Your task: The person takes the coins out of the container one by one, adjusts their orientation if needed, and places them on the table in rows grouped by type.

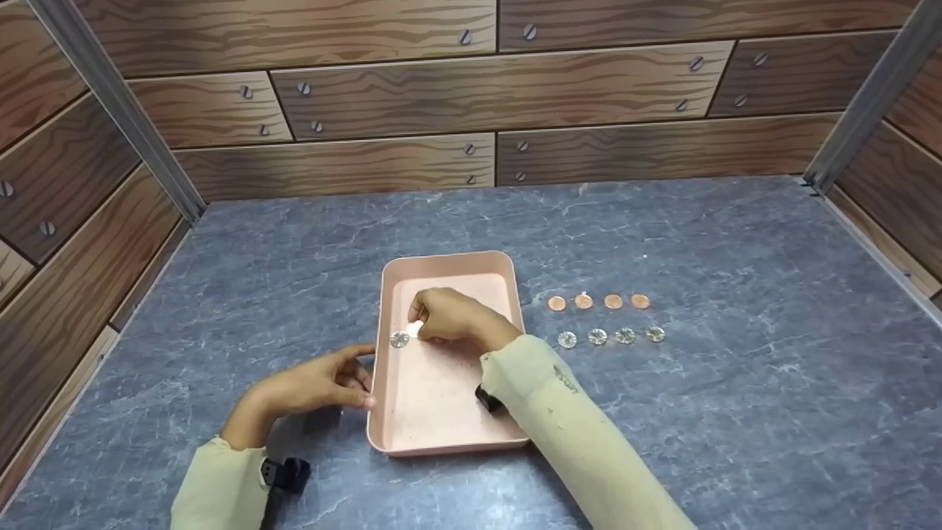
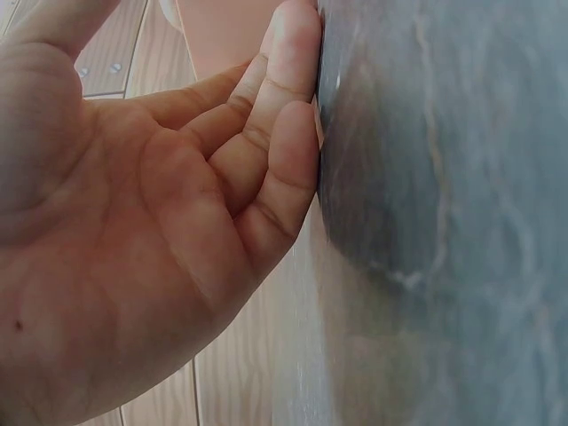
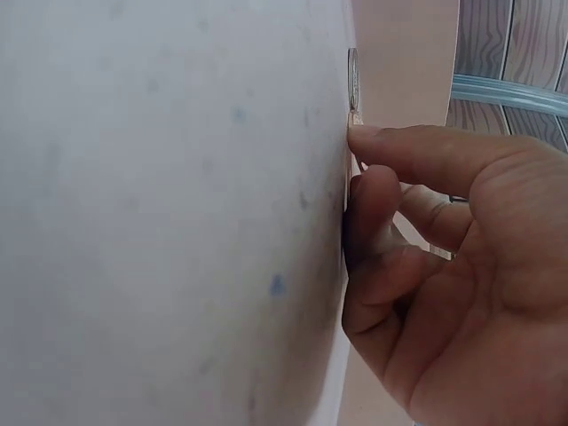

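Inside a shallow pink tray (image 1: 449, 434), my right hand (image 1: 452, 316) pinches a bright, glinting coin (image 1: 415, 329) between thumb and fingertips, low over the tray floor. The right wrist view shows that coin as a thin edge between the fingers. Just left of it a silver coin (image 1: 399, 339) lies in the tray. My left hand (image 1: 313, 383) is at the tray's left side, its index fingertip and thumb tip against the outer wall. In the left wrist view its other fingers are loosely bent, and fingertips rest on the table.
Right of the tray, several copper coins (image 1: 613, 301) lie in a row on the blue marbled table (image 1: 736, 412). Below them runs a row of several silver coins (image 1: 597, 336). Wood-patterned panels (image 1: 383, 96) and metal posts (image 1: 121, 110) enclose the table.
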The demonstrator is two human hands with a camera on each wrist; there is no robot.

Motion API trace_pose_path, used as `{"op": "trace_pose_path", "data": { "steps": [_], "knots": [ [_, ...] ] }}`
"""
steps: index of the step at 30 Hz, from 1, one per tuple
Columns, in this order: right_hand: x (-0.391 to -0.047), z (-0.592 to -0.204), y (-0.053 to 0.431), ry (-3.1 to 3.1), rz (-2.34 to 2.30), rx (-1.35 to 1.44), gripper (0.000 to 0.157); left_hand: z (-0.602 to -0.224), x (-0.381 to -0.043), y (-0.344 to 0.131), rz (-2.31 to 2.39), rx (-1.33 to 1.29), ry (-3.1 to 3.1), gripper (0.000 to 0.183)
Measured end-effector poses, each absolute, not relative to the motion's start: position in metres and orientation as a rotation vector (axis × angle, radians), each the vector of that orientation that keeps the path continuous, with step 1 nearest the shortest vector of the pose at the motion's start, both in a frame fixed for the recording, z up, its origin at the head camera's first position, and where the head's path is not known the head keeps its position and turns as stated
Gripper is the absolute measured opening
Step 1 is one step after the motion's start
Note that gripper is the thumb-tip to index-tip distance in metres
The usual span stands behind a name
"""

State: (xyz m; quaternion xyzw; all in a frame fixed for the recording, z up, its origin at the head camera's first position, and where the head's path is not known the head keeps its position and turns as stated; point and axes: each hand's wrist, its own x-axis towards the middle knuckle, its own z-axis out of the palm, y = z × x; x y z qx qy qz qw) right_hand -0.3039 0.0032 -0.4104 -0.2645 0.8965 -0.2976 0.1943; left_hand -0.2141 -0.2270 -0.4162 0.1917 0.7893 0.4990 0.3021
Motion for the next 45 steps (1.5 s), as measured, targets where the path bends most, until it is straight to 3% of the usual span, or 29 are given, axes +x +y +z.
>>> {"op": "trace_pose_path", "data": {
  "steps": [14, 31, 45],
  "knots": [
    [-0.3042, -0.4092, 0.0046, 2.5, -0.842, -0.754, 0.009, -0.4166, -0.2144, -0.2273, 1.323, 0.513, 2.09, 0.087],
    [-0.3033, -0.412, 0.0014, 2.536, -0.705, -0.786, 0.02, -0.4162, -0.2141, -0.2271, 1.334, 0.515, 2.08, 0.089],
    [-0.3001, -0.4105, -0.0003, 2.442, -0.86, -0.829, 0.016, -0.4161, -0.2137, -0.227, 1.351, 0.507, 2.063, 0.09]
  ]
}}
